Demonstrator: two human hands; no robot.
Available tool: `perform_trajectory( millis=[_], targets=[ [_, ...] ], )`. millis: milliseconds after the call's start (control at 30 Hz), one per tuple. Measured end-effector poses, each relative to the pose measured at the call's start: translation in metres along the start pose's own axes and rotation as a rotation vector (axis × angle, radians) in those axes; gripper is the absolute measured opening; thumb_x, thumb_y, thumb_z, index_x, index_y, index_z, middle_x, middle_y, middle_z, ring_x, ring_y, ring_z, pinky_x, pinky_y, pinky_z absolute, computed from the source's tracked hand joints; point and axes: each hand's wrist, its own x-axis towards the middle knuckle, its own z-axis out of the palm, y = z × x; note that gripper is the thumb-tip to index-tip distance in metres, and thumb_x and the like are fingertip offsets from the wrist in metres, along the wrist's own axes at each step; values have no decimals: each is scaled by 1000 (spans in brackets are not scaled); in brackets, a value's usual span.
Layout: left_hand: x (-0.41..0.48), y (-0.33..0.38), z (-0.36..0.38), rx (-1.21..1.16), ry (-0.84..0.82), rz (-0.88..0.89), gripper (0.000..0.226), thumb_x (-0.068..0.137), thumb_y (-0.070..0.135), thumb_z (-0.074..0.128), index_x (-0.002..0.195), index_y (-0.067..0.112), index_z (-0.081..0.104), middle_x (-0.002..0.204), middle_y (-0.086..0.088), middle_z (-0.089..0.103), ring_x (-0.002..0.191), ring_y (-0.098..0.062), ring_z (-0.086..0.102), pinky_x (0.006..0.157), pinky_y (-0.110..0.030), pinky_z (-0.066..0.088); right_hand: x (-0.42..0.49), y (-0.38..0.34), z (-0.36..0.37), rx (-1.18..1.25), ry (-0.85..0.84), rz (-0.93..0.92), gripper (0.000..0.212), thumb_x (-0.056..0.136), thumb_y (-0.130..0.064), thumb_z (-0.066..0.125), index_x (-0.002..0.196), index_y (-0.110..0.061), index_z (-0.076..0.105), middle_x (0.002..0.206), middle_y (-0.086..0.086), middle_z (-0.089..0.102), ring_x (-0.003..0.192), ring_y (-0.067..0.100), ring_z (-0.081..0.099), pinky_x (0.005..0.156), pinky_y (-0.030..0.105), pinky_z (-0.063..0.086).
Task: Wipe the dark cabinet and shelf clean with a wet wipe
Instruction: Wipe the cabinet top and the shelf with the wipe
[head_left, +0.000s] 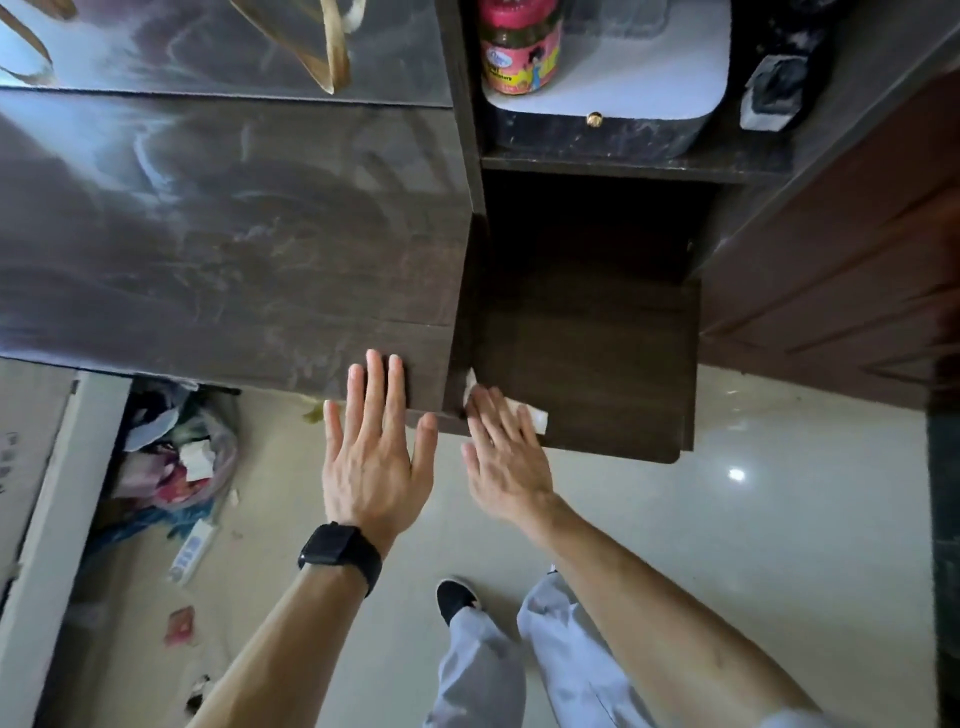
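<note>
Head view: mid-frame, right hand (506, 457) presses white wet wipe (539, 420) flat-fingered onto dark wooden shelf (597, 364); left hand (374, 462) splayed on streaky dark cabinet (208, 234). Next, probably sweep right.

Home: dark cabinet (234, 218), floor clutter (176, 457)

Honestly not much to read here. The jar (519, 47) up on the shelf has a pink and yellow label with a white oval logo and a line of dark print on the yellow band, but it's too blurry to make out a single word. The cardboard panel (21, 457) at the left edge has some dark printed marks, cut off and unreadable.
</note>
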Motion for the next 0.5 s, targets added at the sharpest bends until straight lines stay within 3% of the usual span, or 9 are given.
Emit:
perform_trajectory(
  millis=[133, 267, 333, 433, 500],
  targets=[
    [-1, 4, -4, -27, -36, -12, 71, 98, 62, 5, 158, 25, -3, 164, 6, -14, 151, -15, -14, 123, -43, -2, -59, 31, 2, 5, 8, 63, 59, 106, -37, 22, 159, -17, 5, 165, -4, -7, 153, 17, -10, 123, 45, 11],
    [0, -1, -4, -15, -54, 3, 68, 100, 58, 4, 158, 25, -6, 163, 6, -17, 150, -14, -16, 123, -47, 1, -88, 94, -19, 53, 138, 513, 60, 104, -36, 18, 158, -12, 7, 166, 4, -1, 154, 22, -2, 124, 46, 10],
    [0, -2, -3, -37, -36, 21, 67, 101, 56, 3, 158, 23, -3, 164, 3, -14, 151, -17, -14, 123, -49, 4, -82, 110, -24, 120, 165, 633, 61, 105, -36, 20, 158, -12, 3, 167, 3, -5, 154, 20, -5, 123, 49, 10],
    [0, -3, 0, -66, 7, 54, 67, 102, 53, 4, 159, 18, 5, 166, -3, -4, 153, -22, -4, 122, -49, 6, -67, 95, -16, 142, 187, 704, 65, 104, -41, 18, 157, -11, -3, 165, 3, -14, 152, 20, -14, 124, 50, 4],
    [0, -7, 5, -54, 29, 75, 67, 103, 52, 5, 159, 16, 7, 166, -5, -1, 153, -22, -3, 121, -47, 3, -58, 64, -5, 90, 182, 643, 63, 105, -41, 16, 157, -10, -1, 166, 5, -11, 152, 22, -13, 123, 50, 2]
  ],
)
